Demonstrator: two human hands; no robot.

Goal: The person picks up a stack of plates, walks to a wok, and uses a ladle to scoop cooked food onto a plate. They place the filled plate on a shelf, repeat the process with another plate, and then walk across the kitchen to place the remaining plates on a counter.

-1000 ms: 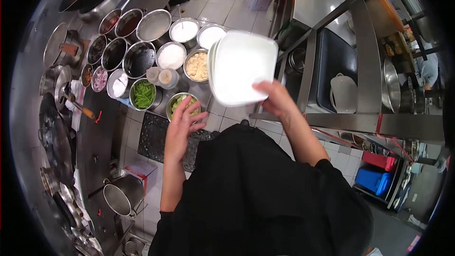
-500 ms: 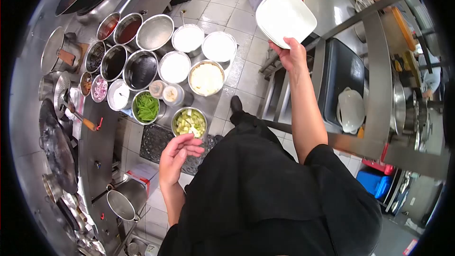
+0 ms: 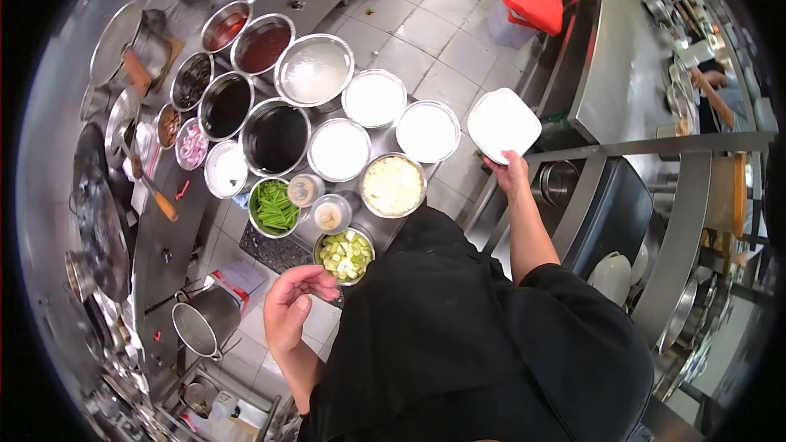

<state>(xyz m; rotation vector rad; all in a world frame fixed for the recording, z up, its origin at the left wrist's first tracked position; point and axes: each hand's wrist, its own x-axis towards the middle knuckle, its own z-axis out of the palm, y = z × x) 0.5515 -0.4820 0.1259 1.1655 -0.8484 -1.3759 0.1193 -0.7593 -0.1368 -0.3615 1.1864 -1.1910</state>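
Note:
My right hand (image 3: 512, 173) grips a square white plate (image 3: 502, 124) by its near edge, out over the floor on the right. My left hand (image 3: 295, 301) hangs beside the cart with nothing in it, fingers loosely bent and the thumb apart. Its fingertips overlap the rim of a metal bowl of chopped green vegetable pieces (image 3: 345, 257). Around that bowl stand a bowl of cut green stalks (image 3: 274, 207), two squeeze bottles (image 3: 329, 214) and a pot of pale chopped food (image 3: 393, 185).
Several metal pots of dark sauces (image 3: 277, 137) and white contents (image 3: 340, 150) crowd the cart. At left is a stove with a wok (image 3: 100, 205) and a wooden-handled ladle (image 3: 155, 195). A steel rack (image 3: 692, 213) stands at right. Other people's arms show beyond the steel counter (image 3: 626, 74).
My view has swung and moved toward the cart. The plate, still in my right hand, now appears lower and more level. The fingers of my left hand have curled in more.

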